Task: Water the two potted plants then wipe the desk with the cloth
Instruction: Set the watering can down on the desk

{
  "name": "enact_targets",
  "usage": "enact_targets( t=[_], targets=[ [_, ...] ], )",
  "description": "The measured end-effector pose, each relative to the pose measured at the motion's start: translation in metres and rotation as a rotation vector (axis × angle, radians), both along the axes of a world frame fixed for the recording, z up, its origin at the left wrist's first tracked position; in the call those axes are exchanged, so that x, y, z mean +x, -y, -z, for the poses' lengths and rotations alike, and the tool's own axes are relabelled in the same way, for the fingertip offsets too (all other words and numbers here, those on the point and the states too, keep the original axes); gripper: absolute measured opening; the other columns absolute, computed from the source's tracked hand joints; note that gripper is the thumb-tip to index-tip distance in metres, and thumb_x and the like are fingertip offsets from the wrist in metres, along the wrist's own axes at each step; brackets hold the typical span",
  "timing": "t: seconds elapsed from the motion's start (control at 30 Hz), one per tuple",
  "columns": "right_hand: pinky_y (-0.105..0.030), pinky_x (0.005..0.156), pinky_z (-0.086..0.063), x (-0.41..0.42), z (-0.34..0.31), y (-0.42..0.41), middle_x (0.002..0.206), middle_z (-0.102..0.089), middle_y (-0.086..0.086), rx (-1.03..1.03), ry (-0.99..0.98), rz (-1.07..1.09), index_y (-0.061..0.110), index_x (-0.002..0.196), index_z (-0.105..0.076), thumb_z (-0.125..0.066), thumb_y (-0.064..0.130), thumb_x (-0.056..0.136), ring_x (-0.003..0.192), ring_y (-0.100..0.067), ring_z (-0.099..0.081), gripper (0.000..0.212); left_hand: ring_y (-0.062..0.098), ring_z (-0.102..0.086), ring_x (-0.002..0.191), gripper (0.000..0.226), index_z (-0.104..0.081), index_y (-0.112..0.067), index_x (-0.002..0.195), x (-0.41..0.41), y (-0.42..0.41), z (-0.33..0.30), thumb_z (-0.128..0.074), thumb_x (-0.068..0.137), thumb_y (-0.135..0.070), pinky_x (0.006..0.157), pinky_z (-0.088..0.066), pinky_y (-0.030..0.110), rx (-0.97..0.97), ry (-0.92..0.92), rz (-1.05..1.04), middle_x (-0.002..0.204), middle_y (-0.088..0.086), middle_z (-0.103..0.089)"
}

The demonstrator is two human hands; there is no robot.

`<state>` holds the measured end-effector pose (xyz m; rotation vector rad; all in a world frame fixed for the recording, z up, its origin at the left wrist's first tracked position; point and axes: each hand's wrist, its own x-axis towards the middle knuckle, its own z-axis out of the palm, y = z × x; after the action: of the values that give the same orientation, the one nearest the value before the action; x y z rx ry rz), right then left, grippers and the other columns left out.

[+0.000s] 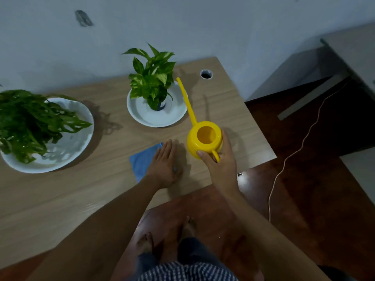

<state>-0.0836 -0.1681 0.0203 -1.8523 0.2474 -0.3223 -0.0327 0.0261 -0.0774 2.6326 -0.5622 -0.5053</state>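
Note:
My right hand (221,161) grips the handle of a yellow watering can (204,138), held upright, its long spout reaching up beside the small pothos plant (153,78). That plant stands in a white dish (142,112) at the back of the wooden desk (101,191). A larger dark-leaved plant (30,122) sits in a white bowl (79,126) at the left. My left hand (165,165) rests flat, palm down, on the desk over the right part of a blue cloth (140,161).
A round cable hole (206,74) sits near the desk's back right corner. The desk's right edge drops to a dark red floor, where a thin cord (292,155) runs. My bare feet (168,236) stand below the front edge. A wall lies behind.

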Motion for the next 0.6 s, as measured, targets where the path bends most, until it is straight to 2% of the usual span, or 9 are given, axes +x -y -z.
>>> enact_targets(
  t=[0.17, 0.27, 0.37, 0.5, 0.6],
  targets=[
    [-0.003, 0.091, -0.04, 0.014, 0.034, 0.035, 0.13, -0.057, 0.034, 0.032, -0.071, 0.024, 0.03, 0.149, -0.039, -0.082, 0.03, 0.084, 0.118, 0.012, -0.055, 0.079, 0.025, 0.01, 0.161, 0.098, 0.007, -0.013, 0.165, 0.009, 0.04, 0.008, -0.051, 0.098, -0.056, 0.131, 0.0, 0.042, 0.022, -0.044, -0.014, 0.173, 0.006, 0.012],
    [-0.003, 0.09, -0.04, 0.023, 0.048, 0.053, 0.13, -0.058, 0.031, 0.03, -0.086, 0.011, 0.03, 0.149, -0.039, -0.081, 0.034, 0.084, 0.118, 0.01, -0.056, 0.078, 0.026, 0.009, 0.161, 0.095, 0.002, -0.012, 0.165, 0.012, 0.059, 0.016, -0.051, 0.098, -0.055, 0.131, 0.001, 0.043, 0.043, -0.051, -0.021, 0.174, 0.008, 0.009],
    [-0.012, 0.093, -0.046, 0.027, 0.06, 0.065, 0.131, -0.061, 0.021, 0.03, -0.115, -0.006, 0.031, 0.149, -0.039, -0.08, 0.034, 0.085, 0.119, 0.001, -0.059, 0.076, 0.025, 0.01, 0.161, 0.096, 0.001, -0.011, 0.165, 0.012, 0.07, 0.023, -0.048, 0.099, -0.06, 0.13, 0.003, 0.041, 0.053, -0.065, -0.041, 0.174, 0.008, 0.01],
    [-0.02, 0.095, -0.05, 0.026, 0.074, 0.076, 0.13, -0.062, 0.017, 0.026, -0.141, -0.008, 0.026, 0.15, -0.039, -0.08, 0.033, 0.085, 0.118, -0.003, -0.061, 0.077, 0.025, 0.012, 0.161, 0.097, 0.001, -0.009, 0.165, 0.01, 0.077, 0.025, -0.049, 0.098, -0.059, 0.131, 0.003, 0.041, 0.083, -0.08, -0.04, 0.173, 0.01, 0.012],
    [-0.036, 0.1, -0.051, 0.024, 0.082, 0.082, 0.132, -0.062, 0.014, 0.028, -0.176, 0.004, 0.025, 0.151, -0.037, -0.081, 0.036, 0.084, 0.12, -0.007, -0.061, 0.081, 0.025, 0.011, 0.161, 0.097, 0.0, -0.008, 0.165, 0.009, 0.08, 0.023, -0.051, 0.098, -0.055, 0.131, 0.002, 0.041, 0.086, -0.078, -0.048, 0.173, 0.011, 0.011]
  ],
)
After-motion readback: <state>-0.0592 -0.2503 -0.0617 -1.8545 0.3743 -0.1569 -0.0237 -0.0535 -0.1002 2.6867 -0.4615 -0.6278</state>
